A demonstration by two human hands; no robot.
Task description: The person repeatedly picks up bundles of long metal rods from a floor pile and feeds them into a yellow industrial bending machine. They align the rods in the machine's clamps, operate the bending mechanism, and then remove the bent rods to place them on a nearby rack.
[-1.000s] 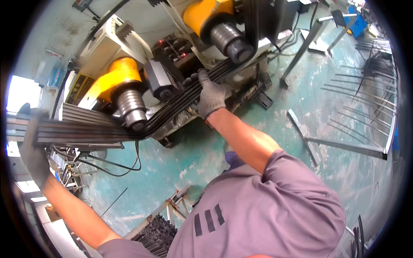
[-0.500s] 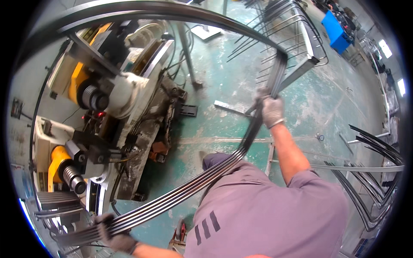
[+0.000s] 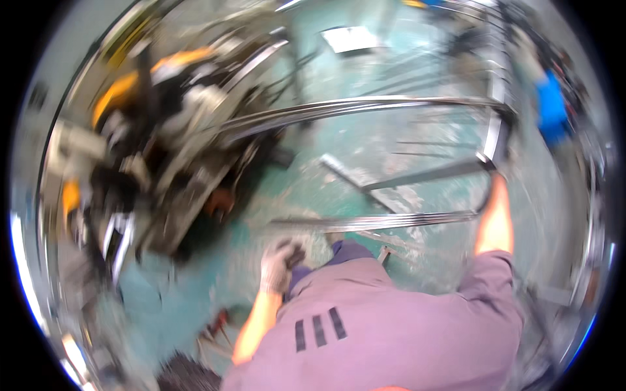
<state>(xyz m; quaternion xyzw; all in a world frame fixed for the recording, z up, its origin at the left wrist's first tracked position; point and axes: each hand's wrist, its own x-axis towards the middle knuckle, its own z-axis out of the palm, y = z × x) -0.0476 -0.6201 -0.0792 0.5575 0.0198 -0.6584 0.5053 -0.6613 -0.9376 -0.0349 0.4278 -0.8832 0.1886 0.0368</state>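
Note:
A bundle of long bent metal bars (image 3: 404, 221) forms a U lying on its side. Its lower run spans the middle of the view, and its upper run (image 3: 365, 104) crosses above, over the machine's edge. My right arm reaches out to the bend on the right; my right hand (image 3: 493, 181) is at the bars' side next to the metal rack (image 3: 499, 130), its fingers hidden and smeared. Close to my body, below the bars' near left end, my gloved left hand (image 3: 280, 260) is apart from them, empty, with loosely bent, blurred fingers.
A machine with yellow parts (image 3: 117, 98) takes up the left side. On the green floor lie a white sheet (image 3: 350, 39) and the rack's metal foot (image 3: 342, 171). A blue bin (image 3: 551, 107) stands at the far right. Something dark and bristly (image 3: 188, 373) shows at the bottom left.
My left hand has let go of the bars and come in toward my body. My right hand and the bundle have moved right, to the rack. The view has shifted and blurred.

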